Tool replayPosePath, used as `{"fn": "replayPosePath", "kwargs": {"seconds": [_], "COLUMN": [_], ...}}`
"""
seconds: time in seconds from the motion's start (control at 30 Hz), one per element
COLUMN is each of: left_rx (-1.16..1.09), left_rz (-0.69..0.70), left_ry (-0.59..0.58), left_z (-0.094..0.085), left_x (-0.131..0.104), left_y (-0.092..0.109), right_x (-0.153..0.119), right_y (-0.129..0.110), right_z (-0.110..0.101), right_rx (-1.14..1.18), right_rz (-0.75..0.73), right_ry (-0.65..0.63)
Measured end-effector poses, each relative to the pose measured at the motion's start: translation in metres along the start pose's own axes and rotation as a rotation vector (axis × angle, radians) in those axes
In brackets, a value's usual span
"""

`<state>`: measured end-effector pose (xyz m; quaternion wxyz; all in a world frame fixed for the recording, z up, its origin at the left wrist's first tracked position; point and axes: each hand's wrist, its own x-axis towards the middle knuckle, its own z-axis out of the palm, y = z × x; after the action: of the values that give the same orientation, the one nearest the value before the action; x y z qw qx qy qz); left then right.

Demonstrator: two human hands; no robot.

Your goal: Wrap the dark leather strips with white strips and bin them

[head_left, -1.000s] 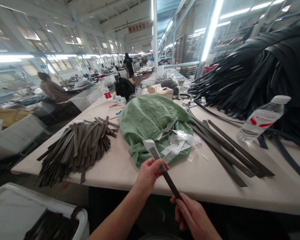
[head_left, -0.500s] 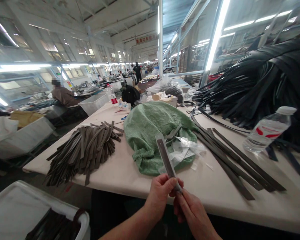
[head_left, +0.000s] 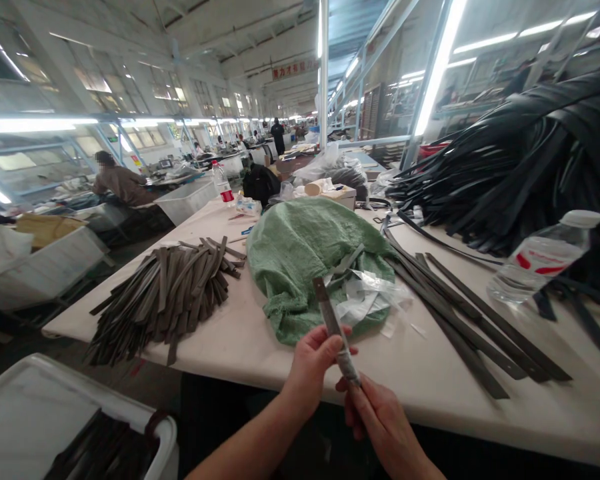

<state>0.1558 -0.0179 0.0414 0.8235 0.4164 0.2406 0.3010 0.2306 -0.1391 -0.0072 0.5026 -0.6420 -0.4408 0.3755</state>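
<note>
A dark grey strip point(head_left: 330, 317) with a hole near its far end points up and away between my hands. My left hand point(head_left: 315, 360) pinches it about midway, thumb on top. Lower down, my right hand point(head_left: 377, 410) is closed around the near end, where clear plastic film point(head_left: 347, 367) is bunched around the strip. The upper part of the strip is bare. Behind it lies a green woven sack point(head_left: 305, 247) with clear plastic bags point(head_left: 367, 297) on it.
Left on the table point(head_left: 260, 360) is a heap of short strips point(head_left: 165, 287); long strips point(head_left: 460, 313) lie right. A water bottle point(head_left: 540, 257) stands near black straps point(head_left: 555, 153). A white bin point(head_left: 35, 413) is lower left. A seated person point(head_left: 123, 180) is beyond.
The plastic sleeve that covered the upper strip has come down and bunched near my right hand. My left hand has moved slightly up the strip.
</note>
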Motion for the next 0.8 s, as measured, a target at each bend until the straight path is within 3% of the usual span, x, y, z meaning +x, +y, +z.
{"fn": "replayPosePath", "kwargs": {"seconds": [0.13,0.2,0.3,0.37,0.5,0.63,0.8], "left_rx": [-0.086,-0.028,0.037,0.045,-0.005,-0.112,-0.130], "left_rz": [0.112,0.015,-0.155,-0.197,-0.149,-0.115,-0.127], "left_ry": [0.091,0.082,0.081,0.122,0.138,0.115,0.082], "left_z": [-0.002,-0.002,-0.003,-0.006,-0.015,-0.017,-0.010], "left_x": [0.013,0.011,-0.002,-0.011,-0.013,-0.006,-0.025], "left_y": [0.024,0.018,-0.008,-0.021,-0.017,-0.010,-0.020], "right_x": [0.000,0.003,0.007,0.006,-0.002,-0.009,-0.015], "right_y": [0.000,0.000,0.000,-0.001,-0.006,-0.011,-0.006], "right_z": [0.003,0.005,0.011,0.014,0.014,0.011,0.012], "right_rx": [-0.034,-0.029,-0.033,-0.013,0.016,-0.092,-0.052], "right_rz": [-0.009,-0.009,-0.005,0.002,0.004,-0.011,0.055], "right_ry": [-0.072,-0.063,-0.018,-0.024,-0.057,-0.006,-0.003]}}
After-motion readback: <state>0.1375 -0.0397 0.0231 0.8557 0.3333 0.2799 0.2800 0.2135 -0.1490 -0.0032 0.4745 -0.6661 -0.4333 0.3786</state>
